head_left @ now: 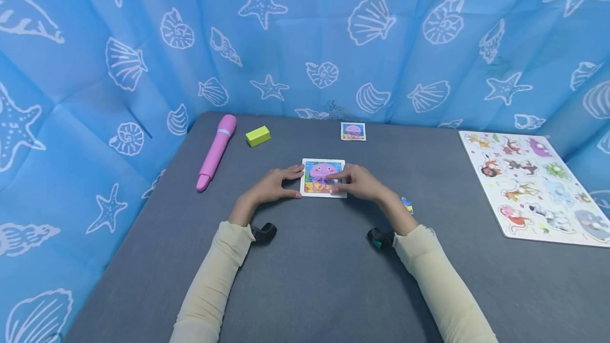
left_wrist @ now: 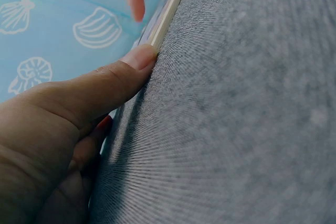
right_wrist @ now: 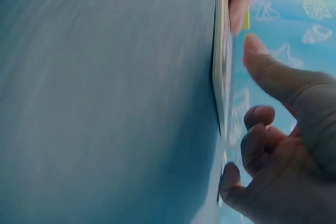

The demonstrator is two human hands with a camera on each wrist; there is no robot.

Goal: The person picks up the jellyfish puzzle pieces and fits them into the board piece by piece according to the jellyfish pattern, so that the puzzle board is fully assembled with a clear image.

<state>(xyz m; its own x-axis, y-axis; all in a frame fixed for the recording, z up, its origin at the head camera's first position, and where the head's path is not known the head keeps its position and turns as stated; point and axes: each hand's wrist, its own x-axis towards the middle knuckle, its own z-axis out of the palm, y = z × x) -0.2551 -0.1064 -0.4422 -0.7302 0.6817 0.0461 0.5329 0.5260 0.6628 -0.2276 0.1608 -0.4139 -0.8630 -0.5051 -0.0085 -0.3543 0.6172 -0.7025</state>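
A small white-bordered jigsaw puzzle (head_left: pixel 313 187) with a pink jellyfish picture lies flat in the middle of the table. My left hand (head_left: pixel 270 186) rests at its left side, thumb on the front corner and fingers along the back part of that edge. In the left wrist view, the left thumb (left_wrist: pixel 105 88) presses the board's pale edge (left_wrist: pixel 170 17). Over the puzzle's right part hovers my right hand (head_left: pixel 364 182), slightly blurred. Its thumb (right_wrist: pixel 281 77) stands apart from the loosely bent fingers in the right wrist view, with nothing visible between them.
A blue and yellow puzzle piece (head_left: pixel 407 205) peeks out beside the right wrist. Behind the puzzle lies a small jellyfish picture card (head_left: pixel 353 131). A pink microphone-shaped toy (head_left: pixel 216 152) and a yellow-green block (head_left: pixel 258 136) lie left; an animal puzzle board (head_left: pixel 534 187) lies right. A blue curtain (head_left: pixel 305 41) hangs behind.
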